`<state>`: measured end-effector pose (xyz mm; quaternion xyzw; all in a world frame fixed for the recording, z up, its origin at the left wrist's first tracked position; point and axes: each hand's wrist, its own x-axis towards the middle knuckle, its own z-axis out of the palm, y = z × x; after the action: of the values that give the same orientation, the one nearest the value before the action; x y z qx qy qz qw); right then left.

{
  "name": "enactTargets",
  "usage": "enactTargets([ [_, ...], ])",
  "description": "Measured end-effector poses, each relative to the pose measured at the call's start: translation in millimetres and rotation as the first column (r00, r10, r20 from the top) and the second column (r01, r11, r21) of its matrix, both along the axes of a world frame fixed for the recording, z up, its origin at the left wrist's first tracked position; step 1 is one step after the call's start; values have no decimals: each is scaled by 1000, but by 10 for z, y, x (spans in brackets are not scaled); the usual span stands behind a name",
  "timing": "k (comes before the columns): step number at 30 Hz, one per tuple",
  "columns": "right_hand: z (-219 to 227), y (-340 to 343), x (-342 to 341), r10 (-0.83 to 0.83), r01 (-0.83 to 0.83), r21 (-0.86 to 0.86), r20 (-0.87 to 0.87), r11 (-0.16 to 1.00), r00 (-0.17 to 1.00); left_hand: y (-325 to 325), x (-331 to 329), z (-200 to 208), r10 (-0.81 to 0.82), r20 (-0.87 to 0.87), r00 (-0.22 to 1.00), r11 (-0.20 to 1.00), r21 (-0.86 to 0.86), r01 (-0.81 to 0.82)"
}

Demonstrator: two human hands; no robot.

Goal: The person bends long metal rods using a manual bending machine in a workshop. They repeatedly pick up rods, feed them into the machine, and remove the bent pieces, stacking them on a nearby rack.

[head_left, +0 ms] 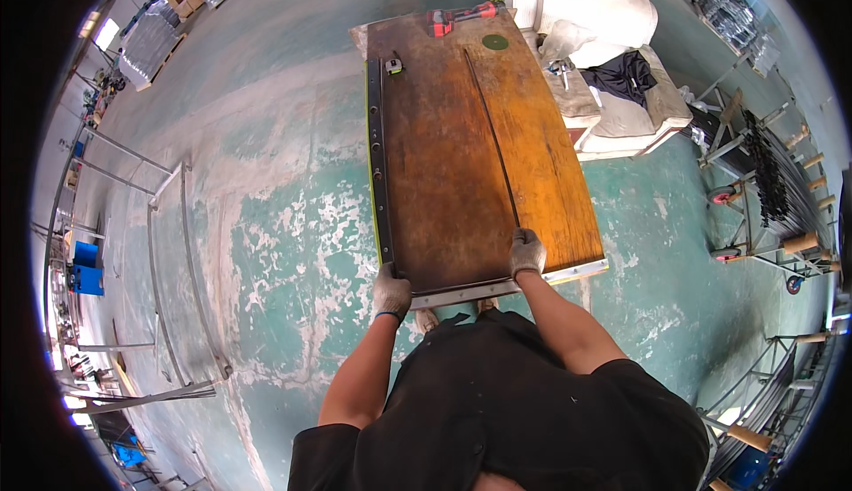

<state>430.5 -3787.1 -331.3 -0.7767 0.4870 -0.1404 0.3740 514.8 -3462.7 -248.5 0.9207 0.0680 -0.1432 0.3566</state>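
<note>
A long wooden worktable [444,154], stained brown and orange, stretches away in front of me. My right hand [527,253], in a pale knit glove, is closed around the near end of a thin dark rod [493,129] that runs lengthwise over the tabletop. Along the table's left edge lies a dark strip with holes [379,149]. At that strip's near end is my left hand [391,292], also gloved, its fingers curled at the table corner. What it grips is hidden.
A red and black cordless grinder [461,17], a green disc [494,42] and a tape measure [393,66] lie toward the table's far end. Behind right stands a worn sofa [621,114] with a large pale roll [590,3]. Wheeled racks [768,189] hold dark rods; a metal frame [160,269] stands left.
</note>
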Motion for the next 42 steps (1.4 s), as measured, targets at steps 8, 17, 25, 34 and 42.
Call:
enactTargets([
  [8, 619, 102, -162, 303, -382, -333, -266, 862, 915, -67, -202, -13, -547, 282, 789, 833, 278, 478],
  [17, 556, 515, -772, 831, -821, -389, -201, 418, 518, -34, -506, -220, -778, 10, 628, 585, 374, 720],
  [25, 413, 579, -739, 823, -783, -491, -207, 380, 529, -135, -428, -40, -804, -88, 588, 502, 430, 751],
  [34, 386, 598, -745, 809, -810, -453, -268, 373, 523, -136, -421, 0, -804, -88, 589, 507, 415, 755],
  [42, 626, 357, -607, 575, -660, -371, -323, 653, 751, -37, -452, -135, -733, 69, 677, 665, 285, 691],
])
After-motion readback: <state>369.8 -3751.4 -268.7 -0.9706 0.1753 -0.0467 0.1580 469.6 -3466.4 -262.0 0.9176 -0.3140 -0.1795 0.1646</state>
